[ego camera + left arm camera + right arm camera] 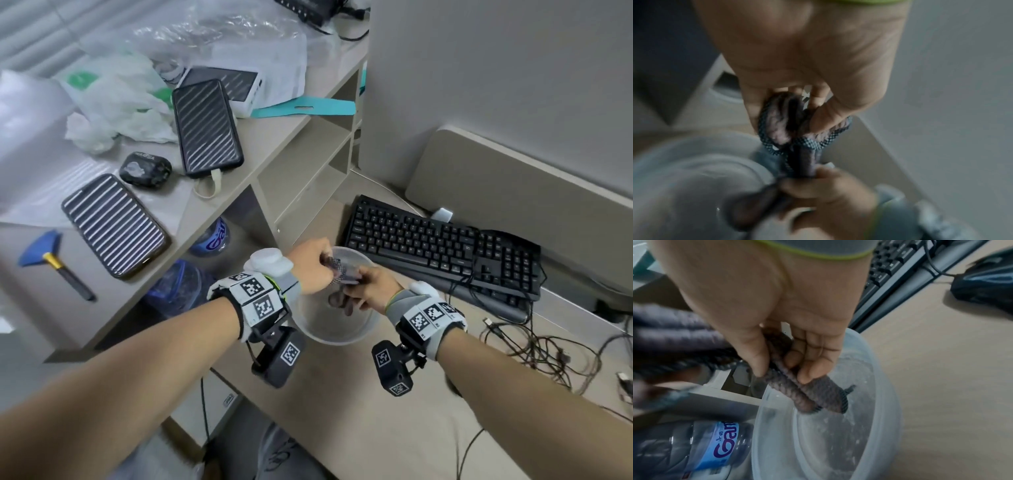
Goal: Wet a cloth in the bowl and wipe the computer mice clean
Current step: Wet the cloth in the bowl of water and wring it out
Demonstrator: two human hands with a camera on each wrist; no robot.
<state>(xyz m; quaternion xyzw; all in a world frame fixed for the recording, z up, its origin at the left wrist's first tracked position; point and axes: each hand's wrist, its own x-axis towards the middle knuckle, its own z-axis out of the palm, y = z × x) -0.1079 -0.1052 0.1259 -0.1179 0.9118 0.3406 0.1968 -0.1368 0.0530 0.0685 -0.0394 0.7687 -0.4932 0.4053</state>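
Observation:
Both hands wring a dark grey-purple cloth (337, 272) over a translucent plastic bowl (337, 340) on the desk. My left hand (313, 267) grips one twisted end; in the left wrist view the left hand (785, 116) has thumb and fingers curled round the cloth (805, 160). My right hand (371, 286) grips the other end. In the right wrist view the right hand (781, 369) pinches the rolled cloth (818, 394), whose tip hangs into the bowl (887, 386), which holds water. A black mouse (986, 282) lies to the right on the desk.
A black keyboard (445, 250) lies behind the bowl, with tangled cables (548, 342) to its right. A water bottle (715, 447) lies under the shelf beside the bowl. The raised shelf (51, 308) on the left carries power banks (205, 128), a case and plastic bags.

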